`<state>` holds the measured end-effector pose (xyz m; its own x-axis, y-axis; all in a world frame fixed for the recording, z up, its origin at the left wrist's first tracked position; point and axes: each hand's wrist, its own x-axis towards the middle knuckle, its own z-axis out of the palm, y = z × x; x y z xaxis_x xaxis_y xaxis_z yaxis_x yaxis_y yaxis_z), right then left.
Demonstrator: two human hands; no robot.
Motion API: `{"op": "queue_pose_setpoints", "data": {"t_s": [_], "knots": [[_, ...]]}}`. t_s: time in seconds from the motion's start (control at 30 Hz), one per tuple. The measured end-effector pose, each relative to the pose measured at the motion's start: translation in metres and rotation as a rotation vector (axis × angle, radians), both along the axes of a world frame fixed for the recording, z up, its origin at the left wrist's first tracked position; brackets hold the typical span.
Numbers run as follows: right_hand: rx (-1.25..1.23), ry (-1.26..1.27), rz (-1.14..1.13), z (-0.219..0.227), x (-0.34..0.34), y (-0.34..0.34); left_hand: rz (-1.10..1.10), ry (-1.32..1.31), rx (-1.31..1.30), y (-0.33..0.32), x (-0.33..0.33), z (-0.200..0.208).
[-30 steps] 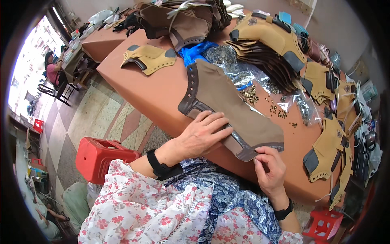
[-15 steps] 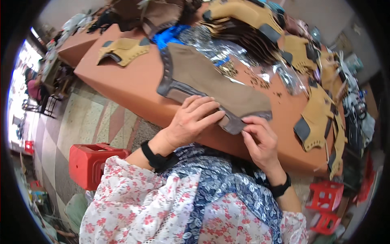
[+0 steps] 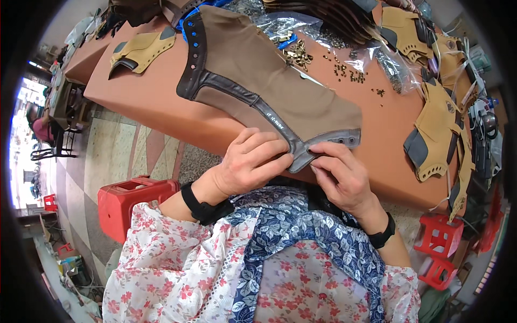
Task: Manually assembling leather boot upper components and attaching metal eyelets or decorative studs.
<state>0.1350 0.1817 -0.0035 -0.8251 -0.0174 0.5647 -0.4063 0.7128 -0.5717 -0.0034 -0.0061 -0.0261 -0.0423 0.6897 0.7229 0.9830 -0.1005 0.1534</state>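
A large brown fabric boot upper (image 3: 269,86) with dark grey leather trim lies on the orange-brown table (image 3: 156,102). Its near corner hangs over the table's front edge. My left hand (image 3: 253,164) pinches that corner's grey trim from the left, fingers curled over the edge. My right hand (image 3: 339,175) grips the same corner from the right, thumb and fingers on the trim strip with small holes. Both wrists wear black bands.
Clear plastic bags and loose small brass eyelets (image 3: 344,70) lie behind the upper. Tan boot uppers (image 3: 436,129) are stacked along the right edge, another tan upper (image 3: 140,51) at far left. Red plastic stools (image 3: 132,202) stand on the tiled floor on the left, more red stools (image 3: 444,247) on the right.
The view has tilted down and closer. Both hands have drawn the upper's near corner to the table edge and now pinch it together.
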Motion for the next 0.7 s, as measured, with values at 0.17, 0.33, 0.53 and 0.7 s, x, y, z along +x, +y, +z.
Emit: {"op": "queue_pose_setpoints", "data": {"t_s": [0.17,0.33,0.53,0.7], "knots": [[-0.057,-0.031,-0.061,-0.0012,0.0031,0.0030,-0.008,0.048,-0.010,0.0016,-0.0040,-0.0029],[-0.012,-0.007,-0.059,-0.0011,-0.0010,0.0028,-0.003,0.067,-0.015,0.0032,-0.0045,-0.0065],[0.053,0.012,-0.014,-0.0069,-0.0002,0.0058,0.012,0.089,-0.012,0.0045,-0.0035,-0.0091],[0.090,0.009,0.010,-0.0065,-0.0001,0.0052,0.027,0.076,-0.043,0.0042,-0.0020,-0.0081]]}}
